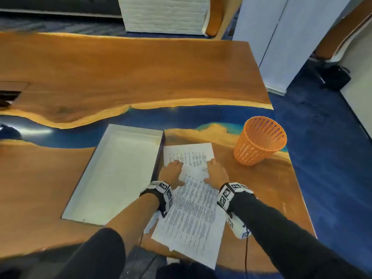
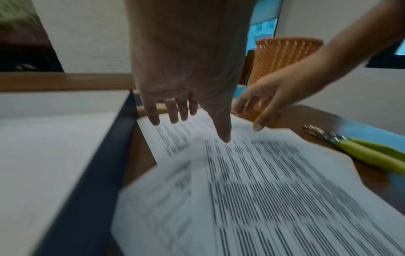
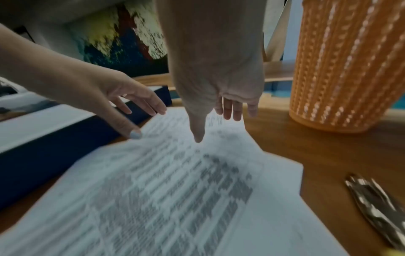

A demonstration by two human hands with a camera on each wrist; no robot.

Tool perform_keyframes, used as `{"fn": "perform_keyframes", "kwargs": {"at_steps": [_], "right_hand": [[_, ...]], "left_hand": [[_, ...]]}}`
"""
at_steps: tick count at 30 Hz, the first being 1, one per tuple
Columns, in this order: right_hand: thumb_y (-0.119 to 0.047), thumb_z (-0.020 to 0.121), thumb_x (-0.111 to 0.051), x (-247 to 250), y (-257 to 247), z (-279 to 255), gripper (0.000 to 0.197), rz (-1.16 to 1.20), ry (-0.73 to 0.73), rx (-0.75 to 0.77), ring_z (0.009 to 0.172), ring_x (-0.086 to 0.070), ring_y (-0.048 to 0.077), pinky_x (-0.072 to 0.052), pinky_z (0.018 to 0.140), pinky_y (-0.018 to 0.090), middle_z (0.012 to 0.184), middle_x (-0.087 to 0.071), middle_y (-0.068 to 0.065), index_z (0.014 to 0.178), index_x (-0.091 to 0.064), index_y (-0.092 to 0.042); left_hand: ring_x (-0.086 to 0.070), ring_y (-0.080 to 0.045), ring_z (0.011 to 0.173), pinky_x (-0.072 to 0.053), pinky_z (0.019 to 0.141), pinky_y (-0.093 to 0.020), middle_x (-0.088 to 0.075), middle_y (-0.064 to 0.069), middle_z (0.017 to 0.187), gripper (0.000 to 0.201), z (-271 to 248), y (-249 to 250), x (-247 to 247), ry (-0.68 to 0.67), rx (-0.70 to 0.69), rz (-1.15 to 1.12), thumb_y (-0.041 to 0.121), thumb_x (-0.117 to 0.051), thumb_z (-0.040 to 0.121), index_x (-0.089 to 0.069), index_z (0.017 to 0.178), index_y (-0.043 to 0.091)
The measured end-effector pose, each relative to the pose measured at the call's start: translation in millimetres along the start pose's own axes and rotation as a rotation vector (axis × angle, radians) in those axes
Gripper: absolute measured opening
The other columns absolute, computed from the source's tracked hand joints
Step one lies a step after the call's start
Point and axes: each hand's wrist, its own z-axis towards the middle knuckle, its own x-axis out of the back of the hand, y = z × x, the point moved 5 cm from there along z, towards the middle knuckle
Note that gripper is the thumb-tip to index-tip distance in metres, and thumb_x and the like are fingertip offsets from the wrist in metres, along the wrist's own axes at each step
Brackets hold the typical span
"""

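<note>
Left grip [image 1: 172, 174] and right grip [image 1: 216, 175], fingers straight, touch thin rectangular printed sheets [image 1: 193, 208].

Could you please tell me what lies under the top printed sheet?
Another printed sheet sticks out beyond its far end; anything further beneath the top sheet is covered.

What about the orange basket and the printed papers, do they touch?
Apart. The head view shows bare table wood between the orange basket and the printed papers.
</note>
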Motion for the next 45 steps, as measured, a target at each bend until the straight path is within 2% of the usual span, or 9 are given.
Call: {"fn": "perform_keyframes", "kwargs": {"at_steps": [6,17,25,27,31,34,37,40,45], "right_hand": [[-0.027,0.069,-0.081,-29.0,11.4,-1.1,0.072,0.066,0.006,-0.047,0.119,-0.042,0.024,-0.042,0.092,0.037,0.131,-0.040,0.007,0.126,-0.041,-0.010],[-0.021,0.066,-0.083,-29.0,16.4,3.6,0.073,0.217,-0.037,-0.099,0.121,-0.035,0.022,-0.028,0.093,0.039,0.129,-0.046,0.003,0.126,-0.042,-0.015],[-0.012,0.080,-0.069,-17.4,22.2,1.4,0.019,0.305,0.051,-0.085,0.108,-0.046,0.022,-0.020,0.102,0.050,0.102,-0.062,0.002,0.099,-0.066,-0.014],[-0.010,0.081,-0.068,-12.3,24.9,-0.1,0.007,0.375,0.104,-0.079,0.091,-0.049,0.017,-0.016,0.106,0.054,0.081,-0.058,-0.004,0.075,-0.065,-0.013],[-0.007,0.080,-0.068,-2.7,25.8,5.0,0.029,0.494,0.154,-0.027,0.075,-0.047,0.010,-0.018,0.098,0.050,0.072,-0.055,-0.006,0.060,-0.054,-0.022],[-0.009,0.079,-0.070,8.5,18.5,16.9,0.018,0.564,0.157,0.086,0.080,-0.049,0.017,-0.031,0.086,0.040,0.076,-0.061,-0.001,0.068,-0.061,-0.020],[-0.009,0.081,-0.068,23.3,14.0,29.7,0.016,0.602,0.256,0.110,0.075,-0.053,0.014,-0.040,0.080,0.038,0.079,-0.063,-0.002,0.074,-0.061,-0.021],[-0.006,0.080,-0.069,33.0,18.5,39.2,0.019,0.598,0.385,0.077,0.084,-0.054,0.013,-0.044,0.084,0.040,0.092,-0.063,0.000,0.090,-0.063,-0.020],[-0.005,0.076,-0.072,28.7,32.1,48.6,0.028,0.441,0.316,0.021,0.097,-0.057,0.020,-0.043,0.090,0.040,0.102,-0.062,0.005,0.101,-0.062,-0.015]], "left_hand": [[-0.027,-0.024,0.140,-0.032,0.111,-0.045,-0.020,-0.006,0.153,0.100,-8.8,6.4,-43.8,-0.022,0.010,-0.017,0.045,-0.079,0.069,-0.022,0.145,0.013],[-0.016,-0.024,0.146,-0.026,0.115,-0.044,-0.008,-0.005,0.158,0.113,-13.3,5.0,-60.2,0.039,0.092,-0.140,0.041,-0.083,0.064,-0.013,0.147,0.015],[-0.021,-0.024,0.144,-0.027,0.117,-0.042,-0.016,-0.006,0.156,0.123,-23.1,1.2,-51.4,0.121,0.139,-0.325,0.033,-0.086,0.062,-0.003,0.150,0.011],[-0.028,-0.023,0.141,-0.031,0.115,-0.042,-0.025,-0.005,0.153,0.118,-26.6,-2.4,-50.2,0.149,0.156,-0.403,0.033,-0.085,0.064,-0.007,0.150,0.012],[-0.051,-0.018,0.123,-0.047,0.102,-0.040,-0.049,0.002,0.134,0.089,-31.1,-11.5,-47.6,0.199,0.190,-0.616,0.028,-0.081,0.072,-0.028,0.143,0.019],[-0.063,-0.017,0.099,-0.055,0.085,-0.039,-0.062,0.006,0.110,0.046,-30.7,-18.1,-42.7,0.209,0.123,-0.649,0.025,-0.067,0.085,-0.048,0.127,0.020],[-0.065,-0.025,0.074,-0.055,0.068,-0.040,-0.068,-0.007,0.083,0.014,-31.1,-23.1,-29.8,0.258,0.057,-0.624,0.017,-0.056,0.092,-0.062,0.104,0.012],[-0.062,-0.024,0.073,-0.052,0.069,-0.036,-0.068,-0.007,0.081,0.011,-32.3,-32.5,-5.5,0.352,0.057,-0.634,0.009,-0.055,0.092,-0.064,0.094,0.004],[-0.064,-0.026,0.078,-0.052,0.071,-0.038,-0.069,-0.013,0.087,0.013,-24.3,-75.3,36.9,0.502,0.139,-0.636,0.015,-0.055,0.093,-0.062,0.094,0.005]]}}
